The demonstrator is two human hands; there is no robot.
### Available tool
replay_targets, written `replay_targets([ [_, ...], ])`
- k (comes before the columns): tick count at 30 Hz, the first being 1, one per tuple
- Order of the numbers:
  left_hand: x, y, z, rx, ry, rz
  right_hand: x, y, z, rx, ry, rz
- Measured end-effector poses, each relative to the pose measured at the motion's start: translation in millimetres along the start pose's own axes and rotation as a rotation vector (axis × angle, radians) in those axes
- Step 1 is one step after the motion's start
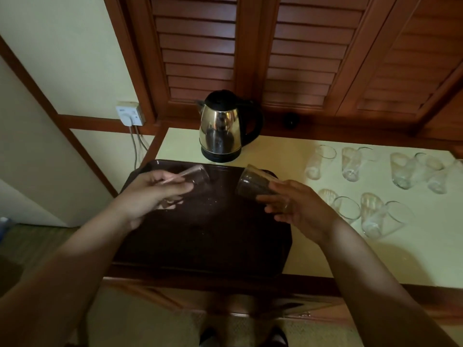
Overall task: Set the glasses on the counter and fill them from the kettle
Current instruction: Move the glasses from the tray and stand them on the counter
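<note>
A steel kettle [221, 128] with a black lid and handle stands at the back of the pale counter [313, 246]. My left hand [152, 192] grips a clear glass [194, 175], tilted on its side above the dark tray [200, 236]. My right hand [298, 209] holds a second clear glass [253, 182], also tilted, over the tray's right back corner. Several empty glasses [375, 214] stand on the counter to the right of the tray, in a near row and a far row [350, 164].
Louvered wooden doors [288, 53] rise behind the counter. A wall socket [130, 113] with cords hangs on the left wall. The counter's wooden front edge [250, 284] lies just below the tray, with my feet on the floor beneath.
</note>
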State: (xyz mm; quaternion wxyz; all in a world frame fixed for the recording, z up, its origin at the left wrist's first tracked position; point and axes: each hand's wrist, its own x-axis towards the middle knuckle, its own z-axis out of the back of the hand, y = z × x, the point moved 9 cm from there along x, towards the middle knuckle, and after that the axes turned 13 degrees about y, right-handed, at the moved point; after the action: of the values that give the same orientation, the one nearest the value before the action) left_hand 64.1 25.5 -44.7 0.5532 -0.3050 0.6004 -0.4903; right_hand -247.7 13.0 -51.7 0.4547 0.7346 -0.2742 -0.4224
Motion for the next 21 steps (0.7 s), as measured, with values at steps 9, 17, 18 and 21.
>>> replay_targets([
  [9, -1.6, 24.4, -50.8, -0.696, 0.091, -0.026, 6.9, -22.3, -34.5, 0.043, 0.125, -0.011],
  [17, 5.3, 9.2, -90.0, -0.673, -0.004, 0.18, 10.2, -7.9, -19.1, -0.29, -0.041, 0.018],
  [18, 5.4, 4.6, -87.9, -0.578, -0.072, 0.178, 9.9, -4.5, -16.6, -0.296, -0.018, 0.034],
  [21, 1.0, -20.2, -73.5, 0.057, -0.328, 0.096, 4.5, 2.0, -19.8, -0.412, 0.156, -0.03],
])
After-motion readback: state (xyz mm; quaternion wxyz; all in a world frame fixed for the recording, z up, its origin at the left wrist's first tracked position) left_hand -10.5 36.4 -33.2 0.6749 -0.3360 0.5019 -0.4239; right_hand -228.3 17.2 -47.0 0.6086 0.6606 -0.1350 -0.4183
